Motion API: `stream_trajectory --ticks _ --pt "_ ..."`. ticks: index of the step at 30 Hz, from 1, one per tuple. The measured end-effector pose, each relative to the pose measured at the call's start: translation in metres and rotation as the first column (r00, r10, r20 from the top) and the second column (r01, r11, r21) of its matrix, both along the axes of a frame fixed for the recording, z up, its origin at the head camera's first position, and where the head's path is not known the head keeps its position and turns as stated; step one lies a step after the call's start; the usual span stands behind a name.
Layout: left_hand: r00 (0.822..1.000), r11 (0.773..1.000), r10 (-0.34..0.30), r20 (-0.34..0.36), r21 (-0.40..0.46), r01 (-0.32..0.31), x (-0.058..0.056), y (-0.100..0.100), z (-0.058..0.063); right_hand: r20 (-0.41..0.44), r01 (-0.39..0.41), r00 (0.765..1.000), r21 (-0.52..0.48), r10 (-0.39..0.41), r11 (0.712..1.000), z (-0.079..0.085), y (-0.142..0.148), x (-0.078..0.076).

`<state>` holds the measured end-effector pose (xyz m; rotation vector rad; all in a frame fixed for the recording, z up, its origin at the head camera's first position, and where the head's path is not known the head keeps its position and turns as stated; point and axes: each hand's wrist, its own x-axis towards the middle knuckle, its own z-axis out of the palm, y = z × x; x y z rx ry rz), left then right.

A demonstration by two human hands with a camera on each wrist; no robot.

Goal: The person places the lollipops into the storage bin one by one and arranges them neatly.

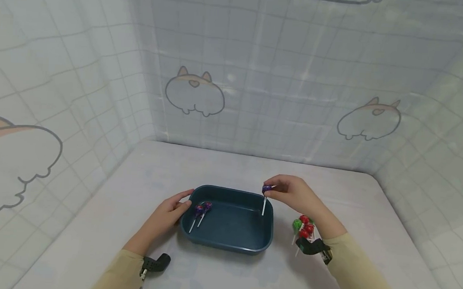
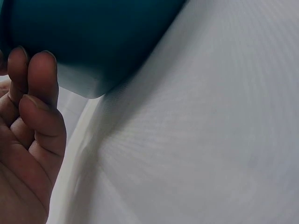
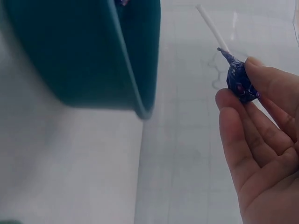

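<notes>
Between thumb and fingers of our right hand (image 1: 293,194) we pinch a purple-wrapped lollipop (image 1: 266,188), stick down, at the teal tub (image 1: 227,244)'s two o'clock corner; our left hand (image 1: 164,215) grips its ten o'clock rim, near two purple lollipops (image 1: 199,209) inside. Red and green lollipops (image 1: 306,231) lie at three o'clock.

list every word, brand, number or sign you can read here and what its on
No text is readable in any view.
Purple lollipop in the right hand: wrapper marks too blurred to read.
Two purple lollipops in the tray; red and green lollipops beside it: too small.
Backdrop: drawings and grid lines, no readable words.
</notes>
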<state>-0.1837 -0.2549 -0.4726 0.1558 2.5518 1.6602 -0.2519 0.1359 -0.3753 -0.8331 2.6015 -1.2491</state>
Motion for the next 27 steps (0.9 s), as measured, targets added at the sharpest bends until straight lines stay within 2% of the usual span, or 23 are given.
stream_trajectory --ticks 9,21,27 --pt "1.000 1.000 -0.009 0.005 -0.007 0.009 -0.001 0.003 0.003 0.042 -0.110 0.993 0.022 0.109 0.994 0.002 -0.035 -0.008" --pt "0.999 0.999 -0.031 -0.021 0.025 0.032 0.003 0.003 0.007 0.018 -0.221 0.975 0.099 0.221 0.970 -0.006 -0.077 -0.014" --pt "1.000 1.000 -0.020 -0.016 -0.004 0.020 0.005 0.003 0.010 -0.025 -0.252 0.966 0.144 0.258 0.957 -0.006 -0.095 -0.015"
